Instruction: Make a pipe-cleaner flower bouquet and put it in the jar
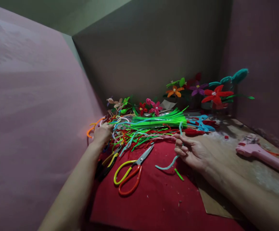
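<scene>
My right hand, to the right of the scissors, has its fingers curled in, thumb and fingertips pinching a pale blue pipe cleaner; one end sticks up past my fingers, the other curves down and back toward the scissors. My left hand, beyond the scissors and to their left, is at the edge of the tangled pipe-cleaner heap; I cannot tell whether its fingers are closed on a strand. For clean sorting, I'd say a light pinch suits the blue one, so its fuzz isn't flattened, and any strand drawn from the heap wants pulling slowly along its length. My left wrist should clear the pliers, left of the scissors, and my right the scissor tips pointing at the heap.
</scene>
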The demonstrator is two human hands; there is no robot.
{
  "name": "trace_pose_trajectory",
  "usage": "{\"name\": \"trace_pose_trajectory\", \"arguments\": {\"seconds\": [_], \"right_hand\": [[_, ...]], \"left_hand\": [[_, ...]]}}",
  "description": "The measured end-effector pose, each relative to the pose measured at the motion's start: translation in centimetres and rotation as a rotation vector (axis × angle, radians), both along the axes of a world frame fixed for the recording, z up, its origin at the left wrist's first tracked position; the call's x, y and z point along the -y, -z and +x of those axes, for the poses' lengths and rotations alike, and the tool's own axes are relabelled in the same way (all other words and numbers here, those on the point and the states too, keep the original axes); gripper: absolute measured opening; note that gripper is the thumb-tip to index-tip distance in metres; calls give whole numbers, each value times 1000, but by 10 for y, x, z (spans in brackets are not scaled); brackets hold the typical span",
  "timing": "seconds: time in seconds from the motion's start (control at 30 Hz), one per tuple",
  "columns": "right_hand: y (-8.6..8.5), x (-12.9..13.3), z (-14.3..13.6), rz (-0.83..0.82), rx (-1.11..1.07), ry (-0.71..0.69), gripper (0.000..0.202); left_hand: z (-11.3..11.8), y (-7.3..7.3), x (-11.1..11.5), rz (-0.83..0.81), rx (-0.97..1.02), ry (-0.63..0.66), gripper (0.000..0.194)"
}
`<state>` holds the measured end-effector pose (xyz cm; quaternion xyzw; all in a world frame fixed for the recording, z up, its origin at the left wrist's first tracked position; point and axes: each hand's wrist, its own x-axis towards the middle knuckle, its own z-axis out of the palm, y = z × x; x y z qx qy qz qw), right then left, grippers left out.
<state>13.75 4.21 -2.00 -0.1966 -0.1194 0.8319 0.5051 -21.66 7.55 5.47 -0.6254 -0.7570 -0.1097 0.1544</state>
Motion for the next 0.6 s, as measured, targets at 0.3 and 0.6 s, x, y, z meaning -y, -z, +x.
{"name": "trace_pose_trajectory", "arguments": {"seconds": [0.3,0.6], "right_hand": [[4,-2,-1,40,-1,-10,16],[8,-2,-1,55,-56,-17,7]], "left_hand": [[-6,-20,-2,-155,227,232,37],[30,-63,24,-40,549,384,19]]}}
